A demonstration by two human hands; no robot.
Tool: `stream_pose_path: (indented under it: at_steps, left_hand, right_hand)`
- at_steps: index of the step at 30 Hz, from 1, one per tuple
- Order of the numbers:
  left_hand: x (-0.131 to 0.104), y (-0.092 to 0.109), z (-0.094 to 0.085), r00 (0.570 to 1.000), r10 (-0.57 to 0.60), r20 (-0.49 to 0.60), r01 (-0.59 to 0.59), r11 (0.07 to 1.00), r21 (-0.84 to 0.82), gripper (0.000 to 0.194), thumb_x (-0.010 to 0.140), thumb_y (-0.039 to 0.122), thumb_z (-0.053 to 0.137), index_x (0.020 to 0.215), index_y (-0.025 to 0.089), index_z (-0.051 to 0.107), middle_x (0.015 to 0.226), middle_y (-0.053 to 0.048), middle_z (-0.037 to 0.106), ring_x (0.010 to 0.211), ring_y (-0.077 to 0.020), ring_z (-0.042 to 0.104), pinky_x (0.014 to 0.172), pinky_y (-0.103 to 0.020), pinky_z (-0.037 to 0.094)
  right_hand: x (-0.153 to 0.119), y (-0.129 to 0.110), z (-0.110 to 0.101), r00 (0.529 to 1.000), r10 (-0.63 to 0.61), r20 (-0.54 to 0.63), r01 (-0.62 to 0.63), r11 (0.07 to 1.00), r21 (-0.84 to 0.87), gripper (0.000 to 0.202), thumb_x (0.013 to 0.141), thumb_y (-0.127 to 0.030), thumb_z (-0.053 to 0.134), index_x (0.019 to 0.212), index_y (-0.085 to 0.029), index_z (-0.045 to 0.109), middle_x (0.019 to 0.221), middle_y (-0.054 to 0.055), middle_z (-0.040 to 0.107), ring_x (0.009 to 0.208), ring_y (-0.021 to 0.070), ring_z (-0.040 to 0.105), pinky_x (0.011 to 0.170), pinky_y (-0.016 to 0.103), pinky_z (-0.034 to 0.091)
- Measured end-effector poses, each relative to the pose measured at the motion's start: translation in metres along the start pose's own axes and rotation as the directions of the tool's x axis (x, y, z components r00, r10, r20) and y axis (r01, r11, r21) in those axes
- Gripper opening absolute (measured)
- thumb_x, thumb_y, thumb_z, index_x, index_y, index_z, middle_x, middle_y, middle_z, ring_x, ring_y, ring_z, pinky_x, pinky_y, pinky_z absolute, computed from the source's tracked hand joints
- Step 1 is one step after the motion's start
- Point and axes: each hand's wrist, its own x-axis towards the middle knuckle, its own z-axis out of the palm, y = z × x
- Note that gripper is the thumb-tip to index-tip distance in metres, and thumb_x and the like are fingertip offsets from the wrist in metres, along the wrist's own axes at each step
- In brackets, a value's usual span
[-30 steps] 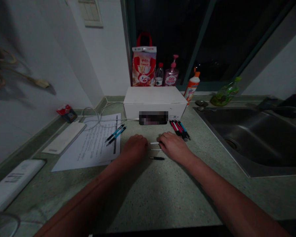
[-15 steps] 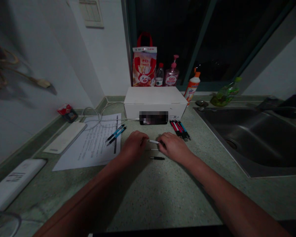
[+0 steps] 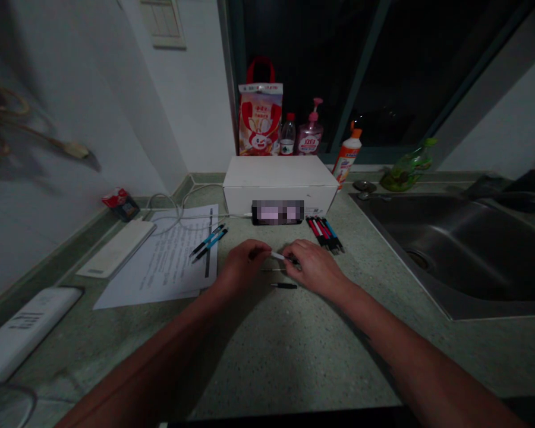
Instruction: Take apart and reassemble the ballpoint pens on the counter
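Between my two hands is a white pen barrel [image 3: 277, 255]. My left hand [image 3: 246, 261] pinches its left end, and my right hand [image 3: 312, 264] closes on its right end. A thin refill [image 3: 273, 270] lies on the counter just below the barrel, and under it rests a short black pen part [image 3: 285, 286]. Two blue pens [image 3: 208, 242] lie on a printed sheet [image 3: 160, 261] left of my left hand. Several red, black and blue pens [image 3: 324, 234] lie side by side beyond my right hand.
A phone [image 3: 277, 213] with a cable leans on a white box [image 3: 280, 173]. Bottles and a red bag [image 3: 261, 122] stand behind. The sink [image 3: 463, 249] is at the right. At the left are a white flat box [image 3: 116, 248], a power strip [image 3: 29, 327] and a small packet [image 3: 121, 204].
The white barrel has tilted slightly, its left end now higher. My left fingertips have shifted a little to the right, and both hands still hold it.
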Motion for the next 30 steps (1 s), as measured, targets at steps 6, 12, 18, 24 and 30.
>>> stream_pose_path:
  at_steps: [6, 12, 18, 24, 30]
  left_hand:
    - [0.000, -0.004, 0.004, 0.999, -0.010, 0.036, 0.010, 1.000, -0.006, 0.028, 0.087, 0.020, 0.064, 0.114, 0.020, 0.068, 0.094, -0.005, 0.074, 0.085, -0.0201, 0.067, 0.080, -0.036, 0.054]
    - [-0.003, -0.013, 0.006, 0.976, 0.141, 0.167, -0.181, 0.951, 0.251, 0.011, 0.085, 0.020, 0.069, 0.096, 0.019, 0.071, 0.099, -0.008, 0.070, 0.093, -0.0241, 0.064, 0.083, -0.037, 0.051]
    - [-0.005, -0.010, 0.006, 0.952, 0.186, 0.244, -0.264, 0.902, 0.343, 0.012, 0.089, 0.020, 0.067, 0.099, 0.016, 0.071, 0.098, -0.008, 0.069, 0.093, -0.0241, 0.062, 0.082, -0.036, 0.048]
    - [-0.002, -0.008, 0.005, 0.933, 0.166, 0.318, -0.310, 0.820, 0.481, 0.017, 0.094, 0.016, 0.055, 0.089, 0.016, 0.071, 0.095, -0.009, 0.068, 0.094, -0.0253, 0.062, 0.086, -0.038, 0.047]
    - [0.005, -0.014, -0.005, 0.992, 0.092, 0.089, -0.125, 0.843, 0.523, 0.018, 0.094, 0.013, 0.052, 0.092, 0.017, 0.069, 0.097, -0.011, 0.068, 0.096, -0.0267, 0.062, 0.085, -0.038, 0.046]
  right_hand:
    - [-0.001, 0.001, 0.003, 1.000, 0.017, -0.004, -0.017, 1.000, 0.007, 0.008, 0.089, -0.018, 0.060, 0.095, -0.020, 0.065, 0.087, 0.006, 0.067, 0.083, 0.0210, 0.061, 0.075, 0.032, 0.041]
    - [-0.002, 0.009, 0.002, 0.996, 0.087, -0.034, -0.085, 0.995, 0.044, 0.014, 0.090, -0.018, 0.059, 0.104, -0.019, 0.064, 0.094, 0.007, 0.070, 0.087, 0.0213, 0.064, 0.076, 0.031, 0.043]
    - [-0.002, 0.010, 0.002, 0.994, 0.103, -0.037, -0.100, 0.992, 0.071, 0.031, 0.091, -0.014, 0.057, 0.121, -0.017, 0.061, 0.106, 0.010, 0.071, 0.092, 0.0216, 0.066, 0.079, 0.031, 0.046]
    - [-0.002, 0.013, -0.004, 0.992, 0.124, -0.011, -0.124, 0.988, -0.095, 0.022, 0.100, -0.022, 0.053, 0.114, -0.017, 0.070, 0.103, 0.009, 0.070, 0.097, 0.0237, 0.066, 0.084, 0.033, 0.047]
    - [-0.003, 0.029, -0.004, 0.986, 0.153, 0.068, -0.129, 0.955, -0.267, 0.028, 0.103, -0.024, 0.054, 0.121, -0.024, 0.075, 0.103, 0.009, 0.069, 0.099, 0.0250, 0.066, 0.085, 0.035, 0.047]
